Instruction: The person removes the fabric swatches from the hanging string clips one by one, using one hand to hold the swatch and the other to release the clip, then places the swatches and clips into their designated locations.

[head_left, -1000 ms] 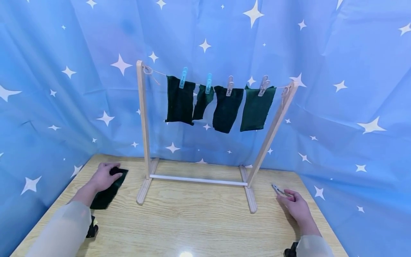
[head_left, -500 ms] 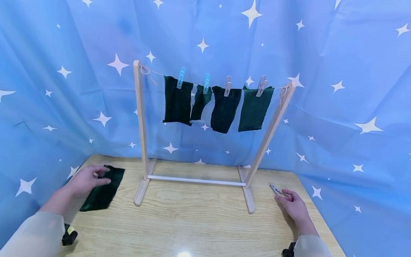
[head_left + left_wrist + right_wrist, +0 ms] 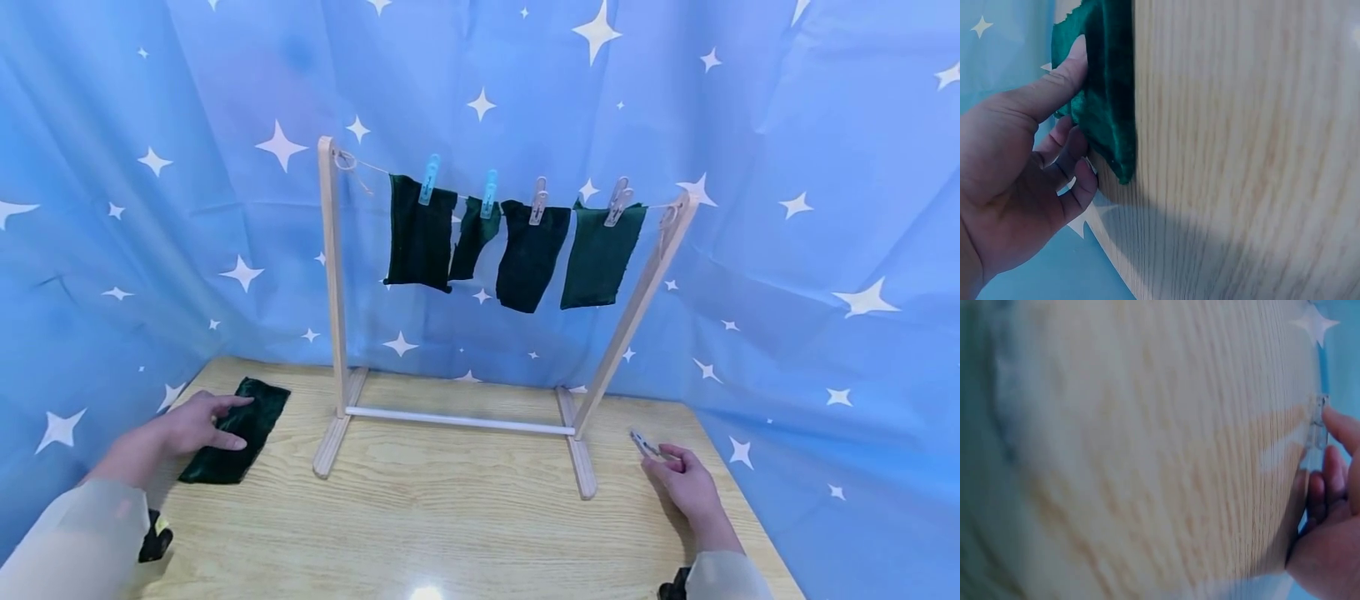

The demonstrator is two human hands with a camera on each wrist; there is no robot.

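A dark green cloth (image 3: 258,421) lies on the table at the left in the head view. My left hand (image 3: 198,423) is over its left side, thumb and forefinger spread apart. In the left wrist view the thumb lies across the green cloth (image 3: 1110,87), and the other fingers are loosely bent by its edge. At the right, my right hand (image 3: 686,479) pinches a clear clothespin (image 3: 643,442) just above the table. The right wrist view shows this clothespin (image 3: 1318,422) at the fingertips.
A wooden drying rack (image 3: 335,283) stands at the back of the table (image 3: 435,517). Several dark green cloths (image 3: 422,237) hang from its string, held by blue clothespins (image 3: 428,180) and clear ones (image 3: 538,202). A starry blue curtain (image 3: 787,250) surrounds the table's back and sides.
My left hand has moved left from the cloth's far end, its thumb and forefinger now wider apart. More of the cloth shows. The right hand stays put with its clothespin.
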